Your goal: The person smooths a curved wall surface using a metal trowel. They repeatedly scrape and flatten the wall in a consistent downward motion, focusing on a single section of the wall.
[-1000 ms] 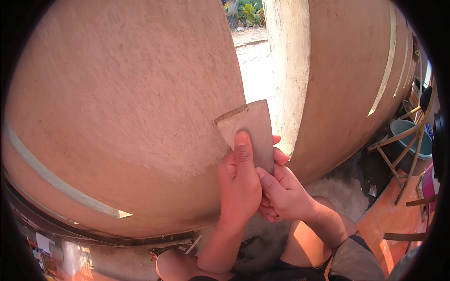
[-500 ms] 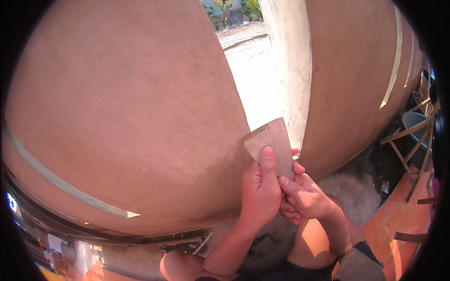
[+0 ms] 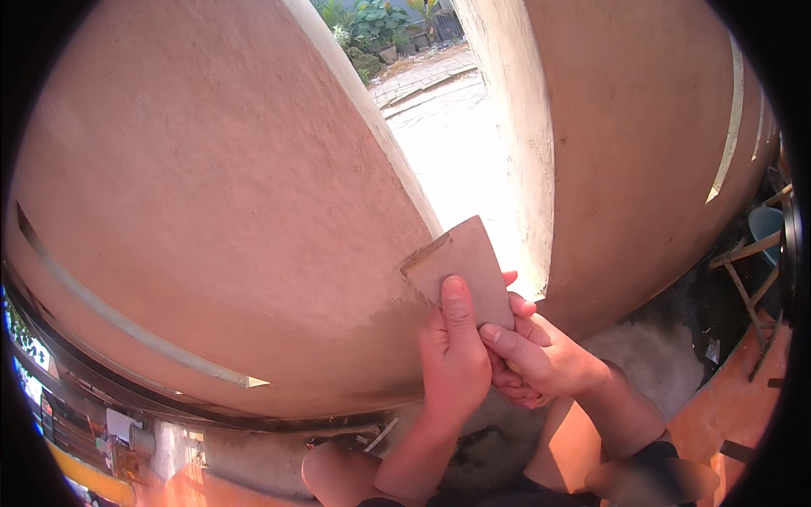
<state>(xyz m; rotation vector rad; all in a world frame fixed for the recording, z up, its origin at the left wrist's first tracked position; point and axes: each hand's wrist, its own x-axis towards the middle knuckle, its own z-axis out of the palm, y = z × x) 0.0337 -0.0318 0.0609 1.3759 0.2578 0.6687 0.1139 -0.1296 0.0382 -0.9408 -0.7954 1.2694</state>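
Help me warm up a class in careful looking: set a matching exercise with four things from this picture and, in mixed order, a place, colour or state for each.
Things
1. scraper
2. left hand
3. bucket
4. plants

Descriptions
A. pale blue, near the right rim of the picture
B. thumb lying on a flat face
C. green, at the top of the picture
D. flat, with a darker strip along one edge

Pairs: 1-D, 2-B, 3-A, 4-C

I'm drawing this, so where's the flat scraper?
In the head view, the scraper is just right of centre, held by the left hand and right hand.
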